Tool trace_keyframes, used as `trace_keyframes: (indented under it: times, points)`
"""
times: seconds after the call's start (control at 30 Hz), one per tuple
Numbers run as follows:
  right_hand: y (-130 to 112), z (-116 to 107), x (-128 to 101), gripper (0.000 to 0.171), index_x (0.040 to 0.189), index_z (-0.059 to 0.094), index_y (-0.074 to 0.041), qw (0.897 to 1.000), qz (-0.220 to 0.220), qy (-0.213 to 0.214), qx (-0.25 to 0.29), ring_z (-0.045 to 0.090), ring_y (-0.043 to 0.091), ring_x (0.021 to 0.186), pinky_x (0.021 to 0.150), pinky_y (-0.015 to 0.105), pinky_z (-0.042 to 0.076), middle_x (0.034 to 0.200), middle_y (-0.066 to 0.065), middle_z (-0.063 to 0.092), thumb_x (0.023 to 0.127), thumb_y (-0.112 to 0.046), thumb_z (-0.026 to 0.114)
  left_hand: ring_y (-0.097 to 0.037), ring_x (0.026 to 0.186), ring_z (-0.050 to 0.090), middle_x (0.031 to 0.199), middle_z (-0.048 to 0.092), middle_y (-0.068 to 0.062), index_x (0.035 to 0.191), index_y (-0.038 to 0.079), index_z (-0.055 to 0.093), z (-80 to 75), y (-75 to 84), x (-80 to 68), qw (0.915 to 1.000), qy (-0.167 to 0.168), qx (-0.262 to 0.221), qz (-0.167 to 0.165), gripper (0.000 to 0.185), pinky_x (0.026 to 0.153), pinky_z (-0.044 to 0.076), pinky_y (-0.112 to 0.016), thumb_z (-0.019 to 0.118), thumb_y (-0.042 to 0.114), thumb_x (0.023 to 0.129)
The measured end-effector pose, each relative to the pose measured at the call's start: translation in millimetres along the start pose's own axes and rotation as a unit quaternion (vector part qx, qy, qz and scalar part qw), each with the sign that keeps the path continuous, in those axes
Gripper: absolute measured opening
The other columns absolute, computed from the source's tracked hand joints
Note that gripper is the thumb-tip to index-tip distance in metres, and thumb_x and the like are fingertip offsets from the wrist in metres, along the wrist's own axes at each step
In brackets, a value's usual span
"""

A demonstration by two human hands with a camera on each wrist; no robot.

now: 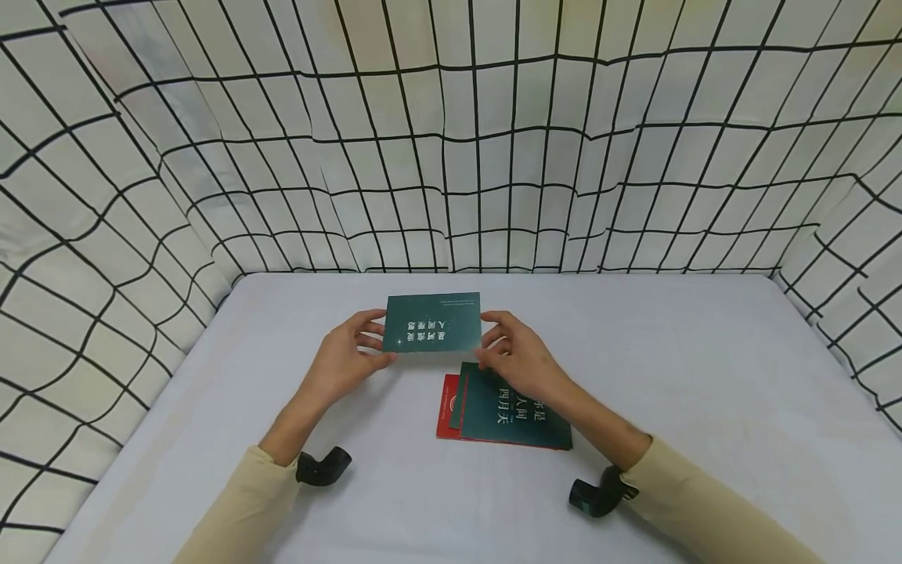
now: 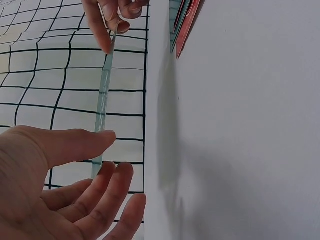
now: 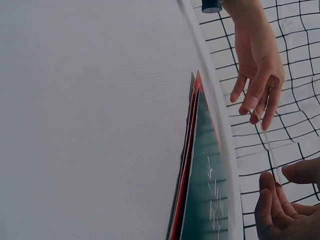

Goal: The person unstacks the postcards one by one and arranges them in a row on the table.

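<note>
A dark green card (image 1: 432,323) with white Chinese characters is held above the table, its lettering upside down in the head view. My left hand (image 1: 338,360) pinches its left end between thumb and fingers. At the other end, my right hand (image 1: 524,360) pinches the right edge. The left wrist view shows the card (image 2: 103,95) nearly edge-on, as a thin strip between both hands. Below the right hand lies a loose stack of cards, a green card (image 1: 486,419) with white characters on top and a red card (image 1: 447,415) sticking out at its left.
A white-covered table (image 1: 705,376) spreads under everything. White walls with a black grid net (image 1: 514,157) stand behind it and at the sides. Black curved pieces are at the wrists, one by the left sleeve (image 1: 239,501) and one by the right sleeve (image 1: 705,501).
</note>
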State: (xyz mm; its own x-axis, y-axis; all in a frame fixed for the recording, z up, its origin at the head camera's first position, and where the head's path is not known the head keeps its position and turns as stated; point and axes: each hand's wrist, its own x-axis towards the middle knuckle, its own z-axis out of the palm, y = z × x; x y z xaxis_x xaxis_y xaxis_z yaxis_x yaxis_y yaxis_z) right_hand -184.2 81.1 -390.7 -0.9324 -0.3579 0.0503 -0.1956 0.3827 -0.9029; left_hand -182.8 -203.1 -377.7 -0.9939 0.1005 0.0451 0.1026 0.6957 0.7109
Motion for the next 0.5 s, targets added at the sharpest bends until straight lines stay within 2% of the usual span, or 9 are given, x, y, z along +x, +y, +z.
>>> trace_keyframes:
  times: [0.13,0.33,0.5]
  points:
    - [-1,3,2,0.063,0.158,0.04,-0.004,1.0,0.007,-0.009,-0.014,0.073,0.017,0.092,0.085,0.032,0.061,0.118,0.014,0.066,0.101,-0.012,0.066,-0.035,0.11,0.071,0.129,0.066,-0.024,0.152,0.001,0.047,-3.9,-0.8,0.3,1.0,0.0,-0.001,-0.009,0.073,0.079,0.056,-0.031,0.08,0.008,0.088]
    - [-3,8,4,0.066,0.158,0.041,-0.007,0.999,0.027,-0.02,-0.019,0.071,0.019,0.092,0.079,0.027,0.061,0.12,0.012,0.067,0.1,-0.017,0.069,-0.036,0.114,0.07,0.133,0.063,-0.023,0.154,0.002,0.046,-7.4,-4.6,1.0,0.9996,-0.007,0.002,-0.029,0.075,0.078,0.055,-0.029,0.081,0.017,0.089]
    - [-4,11,7,0.063,0.157,0.043,-0.005,0.999,0.019,-0.021,-0.016,0.07,0.018,0.091,0.079,0.027,0.062,0.12,0.012,0.067,0.1,-0.016,0.069,-0.036,0.117,0.069,0.134,0.062,-0.022,0.155,0.005,0.045,-8.7,-8.5,2.2,0.9985,-0.006,-0.01,-0.054,0.079,0.076,0.053,-0.027,0.083,0.026,0.089]
